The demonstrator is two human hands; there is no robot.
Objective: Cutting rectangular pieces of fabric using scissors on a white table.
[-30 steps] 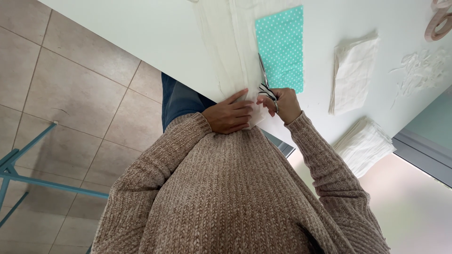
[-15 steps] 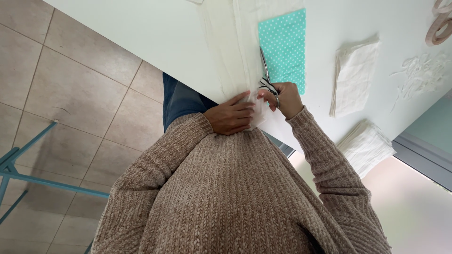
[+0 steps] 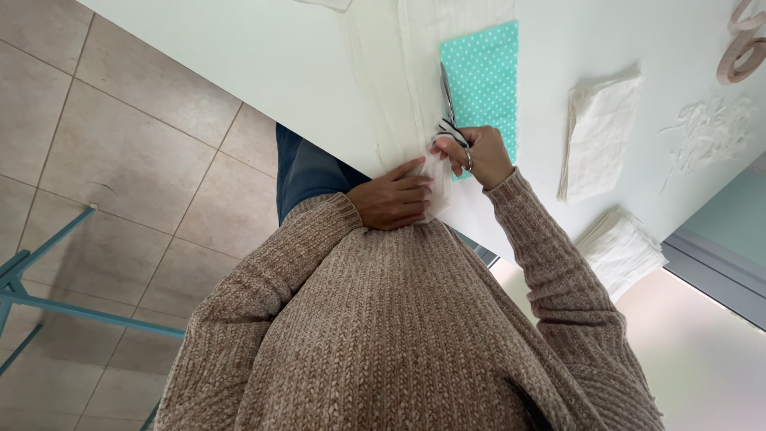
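Under our left hand (image 3: 392, 199), pressed flat, lies the white cloth (image 3: 391, 88) on the worktop (image 3: 239, 56). Just beside it, our right hand (image 3: 475, 156) grips scissors (image 3: 447, 108), blades along the cloth beside a teal dotted piece (image 3: 487, 72).

The bench (image 3: 239, 72) is plain white. On it lies a cream cloth (image 3: 391, 88), and beside that a teal cloth (image 3: 487, 80) patterned with small white dots. The scissors (image 3: 447, 96) have silver blades. Two folded cloths (image 3: 598, 132) and (image 3: 622, 247) are off-white. The sweater (image 3: 399, 335) is a beige-brown ribbed knit, the trousers (image 3: 307, 172) dark blue. The floor (image 3: 120, 160) has grey-beige tiles, and a metal frame (image 3: 48, 295) is light blue.
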